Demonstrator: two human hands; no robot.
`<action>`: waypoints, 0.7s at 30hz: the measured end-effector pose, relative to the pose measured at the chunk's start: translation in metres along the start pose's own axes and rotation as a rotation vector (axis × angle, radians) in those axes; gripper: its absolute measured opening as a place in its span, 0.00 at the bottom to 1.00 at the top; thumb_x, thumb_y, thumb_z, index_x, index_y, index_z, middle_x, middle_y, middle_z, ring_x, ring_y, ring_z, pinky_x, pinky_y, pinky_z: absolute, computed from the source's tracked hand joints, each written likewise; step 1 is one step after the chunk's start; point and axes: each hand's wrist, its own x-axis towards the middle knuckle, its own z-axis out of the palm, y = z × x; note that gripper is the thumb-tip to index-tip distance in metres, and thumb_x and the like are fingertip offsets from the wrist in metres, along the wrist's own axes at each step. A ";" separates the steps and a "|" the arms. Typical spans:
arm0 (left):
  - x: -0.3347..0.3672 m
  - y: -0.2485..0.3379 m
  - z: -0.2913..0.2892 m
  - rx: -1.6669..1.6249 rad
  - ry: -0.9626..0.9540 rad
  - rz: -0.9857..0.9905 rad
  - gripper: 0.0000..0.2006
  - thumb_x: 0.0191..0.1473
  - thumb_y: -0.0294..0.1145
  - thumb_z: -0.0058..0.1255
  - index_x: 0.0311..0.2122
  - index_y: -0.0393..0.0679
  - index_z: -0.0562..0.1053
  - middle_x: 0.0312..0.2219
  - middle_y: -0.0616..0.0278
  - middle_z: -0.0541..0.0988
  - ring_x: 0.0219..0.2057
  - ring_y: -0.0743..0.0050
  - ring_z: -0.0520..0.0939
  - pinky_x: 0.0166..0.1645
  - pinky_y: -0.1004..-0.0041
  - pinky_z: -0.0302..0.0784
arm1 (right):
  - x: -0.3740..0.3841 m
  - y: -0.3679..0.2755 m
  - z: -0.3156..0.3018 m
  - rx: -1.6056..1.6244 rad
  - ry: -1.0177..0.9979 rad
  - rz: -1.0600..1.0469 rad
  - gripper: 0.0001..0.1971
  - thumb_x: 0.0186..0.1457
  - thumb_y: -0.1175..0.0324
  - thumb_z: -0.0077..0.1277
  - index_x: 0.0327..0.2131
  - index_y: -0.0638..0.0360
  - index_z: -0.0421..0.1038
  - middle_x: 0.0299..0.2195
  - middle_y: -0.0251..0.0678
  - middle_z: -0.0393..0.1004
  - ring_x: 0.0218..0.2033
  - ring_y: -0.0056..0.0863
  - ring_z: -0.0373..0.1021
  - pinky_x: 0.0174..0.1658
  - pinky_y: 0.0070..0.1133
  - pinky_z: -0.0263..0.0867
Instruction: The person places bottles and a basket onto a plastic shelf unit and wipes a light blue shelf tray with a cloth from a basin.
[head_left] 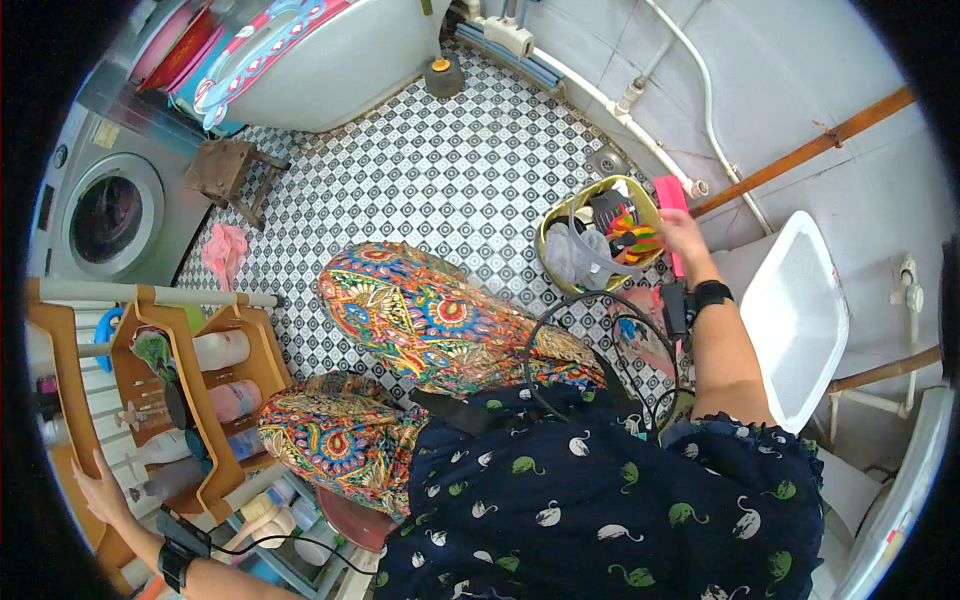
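My right hand (684,238) is closed on a long, flat, bright pink piece (670,194) whose kind I cannot make out. It is at the right rim of a yellow-green bucket (547,222). Inside the bucket lie a grey cloth bundle (572,256), a striped multicoloured item (632,240) and dark things. Far to the left, my left hand (104,494) rests with its fingers apart against the orange-brown side of a shelf rack (62,380). Bottles, including a pink one (236,398), stand on that rack.
A white basin (800,320) stands right of my right arm. Pipes run along the wall. A wooden stool (222,178), a pink cloth (225,252) and a washing machine (112,210) are at the left. A white bathtub (340,75) lies ahead. Black cables hang by my right arm.
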 end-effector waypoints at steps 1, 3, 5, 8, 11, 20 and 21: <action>0.011 -0.013 0.017 -0.168 0.018 0.033 0.33 0.49 0.56 0.38 0.53 0.41 0.57 0.50 0.49 0.62 0.52 0.56 0.62 0.53 0.68 0.57 | 0.020 0.037 0.018 -0.026 0.005 -0.063 0.11 0.44 0.68 0.45 0.33 0.61 0.68 0.24 0.33 0.71 0.24 0.22 0.68 0.26 0.19 0.64; 0.008 -0.032 0.023 -0.301 0.112 0.087 0.33 0.48 0.54 0.40 0.53 0.39 0.57 0.50 0.49 0.62 0.52 0.56 0.62 0.53 0.67 0.57 | -0.019 -0.021 0.054 0.110 -0.242 0.026 0.20 0.40 0.68 0.50 0.40 0.61 0.64 0.30 0.37 0.71 0.30 0.25 0.68 0.32 0.21 0.66; 0.011 -0.021 0.007 -0.571 0.190 0.164 0.32 0.48 0.50 0.44 0.52 0.36 0.57 0.51 0.48 0.60 0.52 0.55 0.60 0.53 0.64 0.55 | 0.002 0.014 0.083 -0.152 -0.185 -0.281 0.22 0.37 0.67 0.51 0.41 0.60 0.63 0.32 0.37 0.71 0.31 0.27 0.68 0.37 0.23 0.65; 0.010 -0.004 -0.003 -0.684 0.133 0.153 0.32 0.48 0.49 0.44 0.52 0.34 0.56 0.52 0.48 0.57 0.54 0.55 0.57 0.56 0.66 0.52 | -0.016 -0.001 0.105 -0.445 -0.224 -0.279 0.23 0.37 0.62 0.50 0.41 0.54 0.63 0.34 0.39 0.71 0.35 0.35 0.68 0.39 0.28 0.62; 0.018 0.011 -0.007 -0.731 0.148 0.303 0.29 0.50 0.44 0.44 0.52 0.35 0.56 0.51 0.48 0.59 0.53 0.56 0.59 0.55 0.67 0.53 | -0.023 -0.004 0.111 -0.510 -0.197 -0.336 0.24 0.37 0.61 0.49 0.43 0.52 0.61 0.34 0.41 0.70 0.35 0.37 0.68 0.38 0.30 0.62; 0.025 0.068 -0.023 -0.913 0.144 0.509 0.25 0.52 0.37 0.43 0.52 0.35 0.56 0.51 0.49 0.59 0.53 0.60 0.59 0.56 0.70 0.50 | -0.019 -0.024 0.072 -0.434 -0.511 -0.336 0.33 0.34 0.64 0.55 0.47 0.59 0.55 0.33 0.38 0.64 0.32 0.28 0.63 0.36 0.23 0.62; 0.026 0.074 -0.020 -0.924 0.115 0.479 0.25 0.51 0.36 0.44 0.52 0.34 0.56 0.51 0.49 0.59 0.54 0.61 0.58 0.56 0.70 0.50 | -0.019 -0.025 0.062 -0.260 -0.474 -0.246 0.35 0.32 0.64 0.56 0.48 0.59 0.55 0.34 0.38 0.65 0.33 0.28 0.64 0.37 0.22 0.62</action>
